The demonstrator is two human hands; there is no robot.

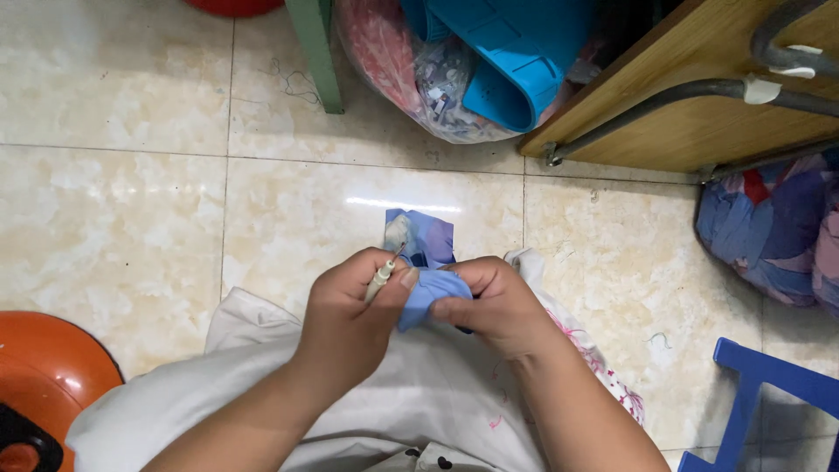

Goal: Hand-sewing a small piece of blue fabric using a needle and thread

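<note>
Both hands' fingers pinch blue cloth (433, 288), left hand (354, 319) also gripping a pale tool (382, 277), right hand (494, 306) alongside.

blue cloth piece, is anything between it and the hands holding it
Nothing visible. The left hand, which also holds a thin pale tool, and the right hand both pinch the blue cloth piece directly, above the white fabric on the lap.

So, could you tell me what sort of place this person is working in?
Probably a home or small sewing workroom: a tiled floor, clear bags of fabric scraps, and hands working blue cloth with a slim tool.
</note>
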